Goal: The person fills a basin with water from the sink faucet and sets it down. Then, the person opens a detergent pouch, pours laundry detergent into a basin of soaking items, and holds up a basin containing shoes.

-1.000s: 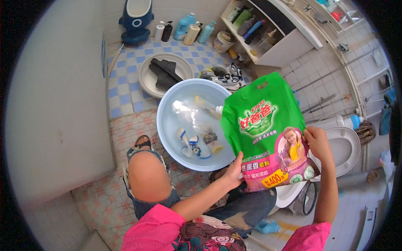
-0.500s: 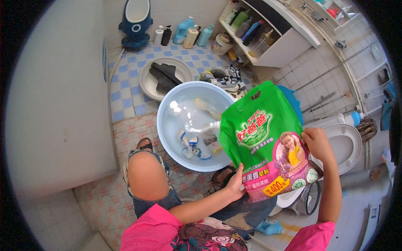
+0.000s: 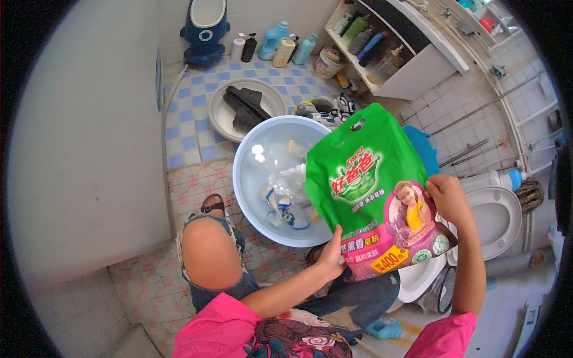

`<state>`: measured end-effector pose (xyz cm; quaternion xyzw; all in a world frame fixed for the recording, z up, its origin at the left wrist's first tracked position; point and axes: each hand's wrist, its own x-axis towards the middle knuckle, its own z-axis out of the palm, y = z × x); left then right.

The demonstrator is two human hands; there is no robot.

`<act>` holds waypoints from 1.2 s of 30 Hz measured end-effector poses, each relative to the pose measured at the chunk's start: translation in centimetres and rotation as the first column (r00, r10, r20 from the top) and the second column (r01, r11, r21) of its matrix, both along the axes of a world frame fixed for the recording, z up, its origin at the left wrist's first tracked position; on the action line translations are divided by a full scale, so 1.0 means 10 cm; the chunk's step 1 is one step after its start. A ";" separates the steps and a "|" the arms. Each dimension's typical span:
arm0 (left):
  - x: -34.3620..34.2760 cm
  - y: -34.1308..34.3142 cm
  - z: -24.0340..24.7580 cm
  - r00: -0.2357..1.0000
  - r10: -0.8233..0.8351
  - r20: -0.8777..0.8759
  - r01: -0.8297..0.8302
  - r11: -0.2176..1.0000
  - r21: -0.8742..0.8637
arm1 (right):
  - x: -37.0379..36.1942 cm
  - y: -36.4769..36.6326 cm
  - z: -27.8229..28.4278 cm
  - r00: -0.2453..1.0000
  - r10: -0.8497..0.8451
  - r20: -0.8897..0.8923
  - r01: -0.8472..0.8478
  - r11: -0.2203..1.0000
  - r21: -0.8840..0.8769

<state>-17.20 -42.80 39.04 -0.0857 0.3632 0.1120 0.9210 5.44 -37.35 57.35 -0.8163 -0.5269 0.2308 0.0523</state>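
Both my hands grip a large green and purple bag of washing powder (image 3: 364, 185), tilted so its left edge hangs over the basin. My left hand (image 3: 332, 256) clasps the lower left edge with the thumb on the front. On the right side, my right hand (image 3: 444, 194) pinches the bag's edge. White powder (image 3: 291, 180) spills from beside the bag into the light blue basin (image 3: 240, 210). Water stands in the basin, with white-and-blue pieces (image 3: 287, 216) lying in it; their kind is unclear. The bag covers the basin's right rim.
Behind the basin stands a white tub (image 3: 216, 122) with a dark, flat-folded item (image 3: 246, 107). Several shoes (image 3: 328, 109) lie to its right. Bottles (image 3: 274, 42) line the far wall, beside an open cabinet (image 3: 412, 77). A toilet (image 3: 486, 218) is at my right.
More white powder has fallen into the basin, forming a patch on the water. The bag has shifted slightly left relative to the basin. My grip is unchanged, while the view has moved a little.
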 end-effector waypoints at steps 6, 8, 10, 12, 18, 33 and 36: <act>-0.01 0.03 0.18 0.999 -0.036 0.030 0.038 0.997 -0.067 | 0.02 -0.04 0.00 0.998 0.026 0.058 -0.021 0.997 -0.079; -0.01 0.05 0.17 0.994 -0.100 0.053 0.104 0.993 -0.063 | 0.03 -0.07 0.01 0.997 0.023 0.077 -0.016 0.996 -0.092; 0.02 0.11 0.19 0.994 -0.100 0.033 0.101 0.993 -0.055 | 0.03 -0.12 0.02 0.996 -0.047 0.082 0.055 0.993 -0.102; 0.02 0.12 0.09 0.993 -0.097 0.074 0.101 0.994 -0.043 | 0.05 -0.16 -0.05 0.996 -0.063 0.066 0.068 0.995 -0.075; 0.00 0.20 0.07 0.998 -0.050 0.025 0.049 0.998 0.025 | 0.03 -0.16 -0.09 0.999 -0.046 0.020 0.047 0.999 -0.004; -0.04 0.25 0.16 0.989 -0.145 -0.013 0.145 0.987 0.076 | 0.05 -0.26 -0.11 0.992 -0.129 -0.002 0.129 0.992 -0.011; -0.04 0.35 0.16 0.993 -0.113 -0.038 0.115 0.991 0.068 | 0.02 -0.24 -0.12 0.993 -0.117 -0.005 0.117 0.993 0.033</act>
